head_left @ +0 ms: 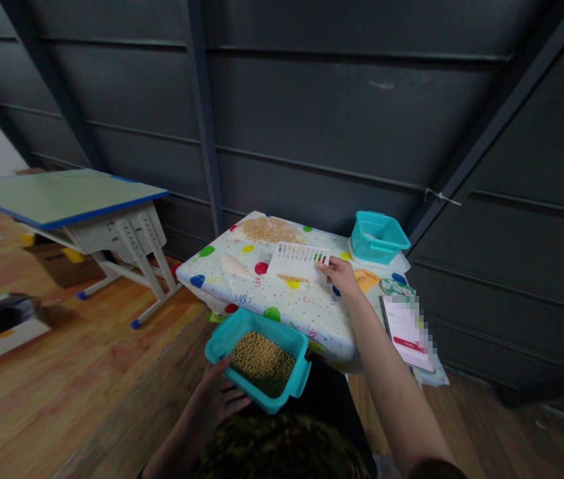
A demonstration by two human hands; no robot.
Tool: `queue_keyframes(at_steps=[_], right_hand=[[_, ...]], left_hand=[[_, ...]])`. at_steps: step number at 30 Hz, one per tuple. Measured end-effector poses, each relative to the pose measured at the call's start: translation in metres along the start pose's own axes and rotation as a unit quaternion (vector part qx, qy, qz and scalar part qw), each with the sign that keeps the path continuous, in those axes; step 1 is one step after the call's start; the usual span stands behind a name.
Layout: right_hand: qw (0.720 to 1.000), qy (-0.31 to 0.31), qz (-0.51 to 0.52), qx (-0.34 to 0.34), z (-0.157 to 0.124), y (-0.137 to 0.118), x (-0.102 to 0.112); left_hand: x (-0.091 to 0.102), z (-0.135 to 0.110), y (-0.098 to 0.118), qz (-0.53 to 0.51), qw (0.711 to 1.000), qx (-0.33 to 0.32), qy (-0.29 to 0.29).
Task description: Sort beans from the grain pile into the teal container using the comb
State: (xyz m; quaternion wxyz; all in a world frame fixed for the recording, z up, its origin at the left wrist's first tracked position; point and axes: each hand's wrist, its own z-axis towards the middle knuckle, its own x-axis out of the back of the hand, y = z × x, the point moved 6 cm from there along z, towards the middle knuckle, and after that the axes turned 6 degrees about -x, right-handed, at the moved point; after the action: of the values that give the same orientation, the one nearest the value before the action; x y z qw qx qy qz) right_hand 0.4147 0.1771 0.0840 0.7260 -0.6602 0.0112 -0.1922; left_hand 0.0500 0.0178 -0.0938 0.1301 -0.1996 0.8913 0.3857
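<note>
Wears a camouflage top point(282, 449) of mottled green, brown and black, seen at the bottom edge. Shows a short dark sleeve point(436, 469) on the right upper arm. Leaves both forearms uncovered, down to the bare left hand point(219, 399) and right hand point(342, 274). Has black cloth point(329, 392) over the lap.

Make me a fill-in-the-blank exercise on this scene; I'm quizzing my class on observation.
The left hand holds a teal box full of ____.
The right hand holds a scraper coloured ____.
The second box stands at the table's far ____ corner.
Missing: beans; white; right.
</note>
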Motion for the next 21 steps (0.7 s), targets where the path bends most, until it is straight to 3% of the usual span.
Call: queue_keyframes(at_steps=[5,14,21], right_hand=[[1.0,-0.018,-0.011,0.014,-0.007,-0.005,-0.005],[0.996,-0.021,-0.052,0.067,-0.035,-0.018,0.001],[0.984,0.079,-0.132,0.086,-0.068,-0.019,0.0]], left_hand=[[-0.007,-0.011,0.005,0.022,1.0,0.01,0.019],[-0.023,-0.025,0.013,0.044,0.999,0.023,0.001],[-0.036,-0.031,0.013,0.059,0.998,0.024,-0.008]])
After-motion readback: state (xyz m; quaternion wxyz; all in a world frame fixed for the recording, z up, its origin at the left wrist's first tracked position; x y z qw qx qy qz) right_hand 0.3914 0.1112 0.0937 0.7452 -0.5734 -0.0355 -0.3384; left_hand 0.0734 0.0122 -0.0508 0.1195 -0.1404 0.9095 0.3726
